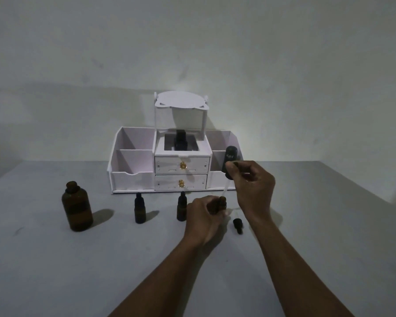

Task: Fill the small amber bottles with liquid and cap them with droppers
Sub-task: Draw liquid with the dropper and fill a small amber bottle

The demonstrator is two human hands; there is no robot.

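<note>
A: Two small bottles (140,210) stand capped left of centre on the desk (78,271), so we take those as done. Our left hand (205,215) is closed round a third, open bottle (222,202) at centre frame, holding it upright on the desk, probably so it will not tip while we fill it.

B: And our right hand (253,186), just above and right of it, pinches the bulb of a pipette (231,163) marked "Kahf". Its glass stem slants down toward the bottle's mouth. We cannot tell whether the tip is inside yet.

A: A loose dropper cap (237,225) lies on the desk just right of the left hand, close by, we judge, so it is handy for capping next.

B: A big amber bottle (77,207) stands at the left, well apart from the rest, with its neck uncapped. Likely that is our liquid supply.

A: What about the surface?

B: Plain grey desk, matte, faintly scuffed, with hard shadows falling to the right of the bottles. Behind stands a white organiser (133,156) with two gold-knobbed drawers, and something dark sits in its middle tray. Beyond it the wall is bare and pale, and the room is dim.
</note>
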